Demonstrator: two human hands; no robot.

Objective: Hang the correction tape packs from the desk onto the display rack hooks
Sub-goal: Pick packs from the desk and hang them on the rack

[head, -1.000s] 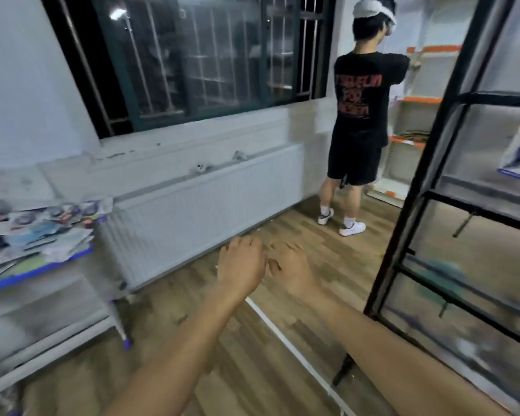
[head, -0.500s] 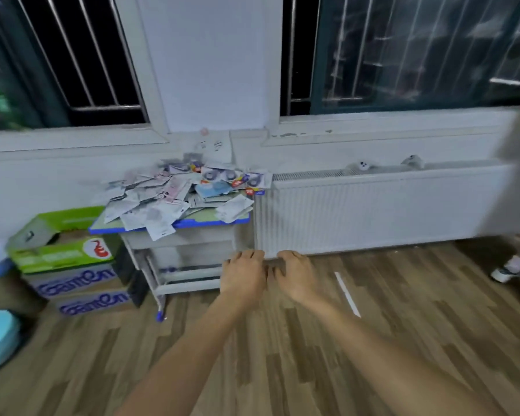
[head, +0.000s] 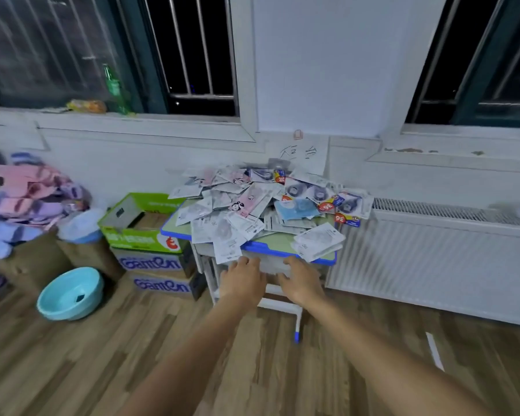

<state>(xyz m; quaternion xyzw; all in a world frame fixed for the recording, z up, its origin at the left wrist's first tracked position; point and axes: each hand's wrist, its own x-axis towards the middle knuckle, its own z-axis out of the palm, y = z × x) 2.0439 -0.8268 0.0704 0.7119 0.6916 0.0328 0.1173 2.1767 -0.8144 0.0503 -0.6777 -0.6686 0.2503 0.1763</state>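
Observation:
A heap of correction tape packs [head: 261, 205] covers a small desk [head: 267, 247] with a green top and blue edge, standing against the wall under the windows. Some packs hang over the desk's front edge. My left hand [head: 243, 279] and my right hand [head: 301, 280] are stretched out side by side in front of the desk, just below its front edge, backs up. Both hold nothing, with fingers loosely bent. The display rack is out of view.
Stacked cardboard boxes [head: 150, 259] with a green box on top stand left of the desk. A light blue basin [head: 69, 294] lies on the wooden floor. A white radiator [head: 433, 259] runs along the wall to the right. Soft pink and purple items [head: 21, 199] pile up at far left.
My view swung left from the black rack and the other person to face the desk, which has drawn closer. My hands, held close together before, have spread slightly apart.

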